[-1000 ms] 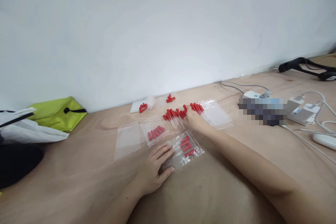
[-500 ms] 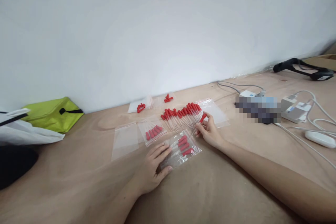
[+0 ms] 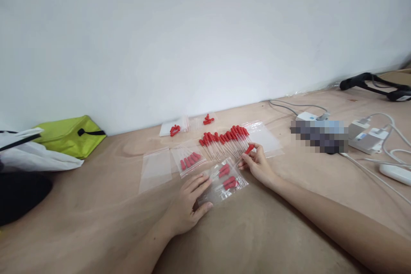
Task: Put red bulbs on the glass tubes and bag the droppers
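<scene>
My left hand [image 3: 193, 201] lies on the left part of a clear zip bag [image 3: 218, 192], its fingers apart. Several red-capped droppers show inside that bag. Between the fingers of my right hand [image 3: 257, 165] is a red-capped dropper [image 3: 249, 149], tilted with its clear stem toward the bag's upper right edge. Behind both hands a row of red-capped droppers [image 3: 224, 138] lies side by side. Left of the row is a bag with several droppers [image 3: 190, 160] in it, and beside that a flat bag [image 3: 156, 169] with nothing visible inside.
Small red caps [image 3: 175, 130] and more red caps [image 3: 208, 119] lie near the wall. Clear bags [image 3: 268, 139] are behind my right hand. Chargers and cables [image 3: 367, 137] spread at the right. A yellow-green bag [image 3: 69, 137] and a black object [image 3: 24, 197] are at the left.
The right hand and its dropper have lowered slightly toward the bag. The caps inside the bag now lie in different positions. The whole view has shifted a little.
</scene>
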Demonstrator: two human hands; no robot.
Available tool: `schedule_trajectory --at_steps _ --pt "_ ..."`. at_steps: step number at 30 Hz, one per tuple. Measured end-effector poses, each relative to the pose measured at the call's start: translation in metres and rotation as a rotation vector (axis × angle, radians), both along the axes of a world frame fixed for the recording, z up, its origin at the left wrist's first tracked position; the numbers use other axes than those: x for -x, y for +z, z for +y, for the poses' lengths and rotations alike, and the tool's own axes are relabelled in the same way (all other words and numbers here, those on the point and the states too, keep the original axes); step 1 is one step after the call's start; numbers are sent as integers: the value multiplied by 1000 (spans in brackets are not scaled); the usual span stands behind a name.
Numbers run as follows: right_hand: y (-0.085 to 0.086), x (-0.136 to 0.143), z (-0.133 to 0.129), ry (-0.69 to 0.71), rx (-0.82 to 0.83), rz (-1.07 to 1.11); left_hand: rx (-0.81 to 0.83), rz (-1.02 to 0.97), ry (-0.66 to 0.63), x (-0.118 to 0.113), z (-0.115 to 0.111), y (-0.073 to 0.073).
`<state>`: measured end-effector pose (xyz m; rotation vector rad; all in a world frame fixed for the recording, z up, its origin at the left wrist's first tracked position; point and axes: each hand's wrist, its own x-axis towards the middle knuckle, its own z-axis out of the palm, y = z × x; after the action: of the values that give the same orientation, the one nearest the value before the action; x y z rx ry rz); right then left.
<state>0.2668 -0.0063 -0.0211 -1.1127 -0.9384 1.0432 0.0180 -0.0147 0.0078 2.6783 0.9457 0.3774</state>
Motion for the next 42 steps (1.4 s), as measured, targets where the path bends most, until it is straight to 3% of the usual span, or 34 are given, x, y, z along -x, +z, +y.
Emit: schedule_trajectory --at_steps 11,17,23,30,32,36,40,42 --pt "4 0 0 12 103 167 15 15 19 1 -1 -1" --pt "2 5 -3 -23 132 138 7 -3 11 1 -1 -1" --pt "-6 6 -3 90 140 -112 -2 0 13 1 -1 -2" --pt "-2 1 -2 397 -13 -447 12 36 24 1 -1 0" --pt "-2 1 -1 433 0 -422 18 46 23 1 -1 0" --pt "-3 7 1 372 88 -264 12 40 25 1 0 -1" --pt "0 9 2 578 134 -162 7 26 25 1 0 -2" --pt "-1 7 5 501 146 -221 11 21 27 1 0 -2"
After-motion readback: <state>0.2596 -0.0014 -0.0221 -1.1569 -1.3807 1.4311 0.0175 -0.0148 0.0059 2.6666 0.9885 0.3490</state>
